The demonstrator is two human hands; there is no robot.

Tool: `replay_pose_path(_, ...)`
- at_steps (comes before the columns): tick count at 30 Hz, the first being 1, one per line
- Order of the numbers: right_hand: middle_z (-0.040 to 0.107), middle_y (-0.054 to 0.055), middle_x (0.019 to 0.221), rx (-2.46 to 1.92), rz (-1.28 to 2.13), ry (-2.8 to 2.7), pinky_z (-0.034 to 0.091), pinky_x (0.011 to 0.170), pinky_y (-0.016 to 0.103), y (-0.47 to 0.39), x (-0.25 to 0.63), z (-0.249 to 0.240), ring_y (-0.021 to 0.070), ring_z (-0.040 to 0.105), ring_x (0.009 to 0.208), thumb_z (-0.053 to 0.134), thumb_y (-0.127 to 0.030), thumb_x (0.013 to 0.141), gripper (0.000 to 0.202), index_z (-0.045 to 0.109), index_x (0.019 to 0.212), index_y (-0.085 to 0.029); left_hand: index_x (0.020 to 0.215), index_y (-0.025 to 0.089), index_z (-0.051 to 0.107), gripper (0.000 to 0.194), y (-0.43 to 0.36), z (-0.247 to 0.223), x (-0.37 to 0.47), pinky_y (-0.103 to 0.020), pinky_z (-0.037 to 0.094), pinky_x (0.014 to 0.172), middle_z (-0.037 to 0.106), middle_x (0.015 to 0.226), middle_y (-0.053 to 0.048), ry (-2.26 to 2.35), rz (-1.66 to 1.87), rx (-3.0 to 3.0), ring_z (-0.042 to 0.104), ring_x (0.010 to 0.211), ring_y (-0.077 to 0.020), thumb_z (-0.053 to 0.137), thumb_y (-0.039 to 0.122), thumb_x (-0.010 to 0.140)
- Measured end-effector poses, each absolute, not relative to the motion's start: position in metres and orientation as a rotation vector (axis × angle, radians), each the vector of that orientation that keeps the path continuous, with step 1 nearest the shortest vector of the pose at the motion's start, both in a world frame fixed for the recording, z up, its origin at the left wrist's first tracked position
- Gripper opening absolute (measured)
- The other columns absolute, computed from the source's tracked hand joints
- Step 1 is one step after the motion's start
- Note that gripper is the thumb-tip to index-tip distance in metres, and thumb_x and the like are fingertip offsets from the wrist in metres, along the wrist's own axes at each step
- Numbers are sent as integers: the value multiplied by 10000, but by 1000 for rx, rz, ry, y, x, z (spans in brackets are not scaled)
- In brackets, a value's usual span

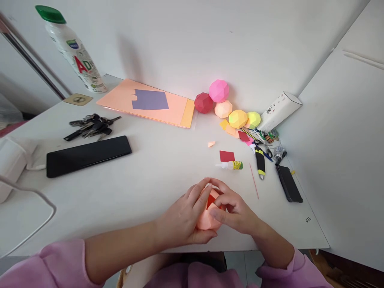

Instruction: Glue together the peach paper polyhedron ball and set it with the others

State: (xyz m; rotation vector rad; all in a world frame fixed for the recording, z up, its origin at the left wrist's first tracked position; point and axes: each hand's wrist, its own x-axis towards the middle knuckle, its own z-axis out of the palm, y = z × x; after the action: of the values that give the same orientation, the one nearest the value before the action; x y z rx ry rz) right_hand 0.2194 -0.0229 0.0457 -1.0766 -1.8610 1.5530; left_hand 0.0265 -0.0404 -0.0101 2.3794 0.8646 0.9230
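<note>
In the head view, a peach paper ball with a gap in its upper side is cupped by the left hand, its fingers wrapped round the side and thumb underneath, while the rim of the gap is gripped by the curled thumb and fingers of the right hand. It's all held right by the near edge of the table, though whether the ball's actually resting there can't be told. Farther back, five coloured paper balls are bunched up by the wall.
</note>
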Motion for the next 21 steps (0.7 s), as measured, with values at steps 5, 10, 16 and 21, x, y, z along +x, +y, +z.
replay_pose_path(5,402,61,1461,-1041,1566,-1861,377,1087,431,-22,219,45,275,377,1372,636,-343,872,246,643,684,-185,1478,89,1,950,-42,-7,27,-552,488,957,297,1436,-316,893,937,2414,378,1328,-409,621,382,822)
replay_pose_path(10,406,73,1459,-1051,1565,-1862,405,1057,420,-23,218,46,277,387,1365,635,-350,869,262,624,669,-180,1464,73,42,921,-42,-6,28,-540,497,948,332,1418,-324,911,937,2426,402,1315,-408,621,376,815)
replay_pose_path(16,393,69,1470,-1073,1563,-1863,433,1021,411,-24,217,45,280,419,1339,636,-335,864,261,614,657,-177,1470,110,6,913,-43,-6,28,-546,498,943,317,1431,-309,916,931,2404,408,1311,-408,601,373,829)
replay_pose_path(21,395,64,1470,-1101,1568,-1861,438,1017,409,-24,217,46,282,446,1312,651,-371,848,288,627,637,-176,1475,118,-7,905,-43,-5,29,-553,503,937,316,1426,-306,914,936,2395,397,1316,-412,587,379,843)
